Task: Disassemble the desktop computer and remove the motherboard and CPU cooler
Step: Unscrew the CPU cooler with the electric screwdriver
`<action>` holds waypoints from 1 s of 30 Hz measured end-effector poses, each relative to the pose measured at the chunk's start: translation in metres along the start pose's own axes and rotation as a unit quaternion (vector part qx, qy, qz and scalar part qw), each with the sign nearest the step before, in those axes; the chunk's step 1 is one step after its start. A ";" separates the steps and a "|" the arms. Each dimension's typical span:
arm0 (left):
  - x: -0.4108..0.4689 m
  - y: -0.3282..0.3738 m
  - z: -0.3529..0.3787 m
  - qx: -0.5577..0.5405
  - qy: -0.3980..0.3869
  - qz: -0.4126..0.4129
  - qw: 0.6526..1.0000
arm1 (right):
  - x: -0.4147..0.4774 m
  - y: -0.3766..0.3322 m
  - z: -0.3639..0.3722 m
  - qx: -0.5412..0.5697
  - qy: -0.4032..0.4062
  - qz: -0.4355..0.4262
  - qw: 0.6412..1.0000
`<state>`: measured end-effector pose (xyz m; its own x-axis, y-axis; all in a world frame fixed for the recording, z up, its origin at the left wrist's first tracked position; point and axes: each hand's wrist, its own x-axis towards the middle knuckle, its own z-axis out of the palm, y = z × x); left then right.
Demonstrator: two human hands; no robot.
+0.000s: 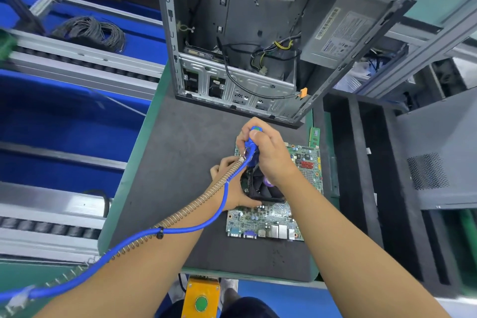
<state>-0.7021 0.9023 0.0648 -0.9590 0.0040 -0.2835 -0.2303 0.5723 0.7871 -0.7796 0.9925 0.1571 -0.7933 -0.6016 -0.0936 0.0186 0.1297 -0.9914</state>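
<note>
The motherboard [273, 219] lies flat on the bench [180, 150], long axis running away from the person, port edge nearest them. The CPU cooler [263, 188] sits on its middle. Over the cooler's far corner the right hand [268, 152] has its fingers clamped round a roughly upright blue screwdriver [251, 147]; the left hand [232, 188] presses the board's left side, fingers spread. The open case [232, 33] stands beyond the board

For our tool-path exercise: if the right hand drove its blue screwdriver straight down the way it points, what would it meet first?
Probably the CPU cooler's left edge on the motherboard. The right hand hides the screwdriver tip, so depth is uncertain.
</note>
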 end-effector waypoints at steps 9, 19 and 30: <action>0.004 -0.015 0.012 0.002 0.046 0.001 0.999 | 0.010 0.009 -0.007 0.051 -0.048 -0.002 0.998; 0.002 -0.018 0.011 0.008 0.056 0.026 0.998 | 0.019 0.012 -0.011 0.066 -0.112 0.008 0.991; -0.003 -0.006 0.001 0.001 0.003 0.014 1.000 | 0.021 -0.006 -0.016 0.082 -0.077 0.019 0.993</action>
<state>-0.6982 0.8998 0.0606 -0.9658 0.0155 -0.2589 -0.2035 0.5734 0.7936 -0.8061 0.9915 0.1628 -0.6873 -0.7145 -0.1309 0.1551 0.0316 -0.9874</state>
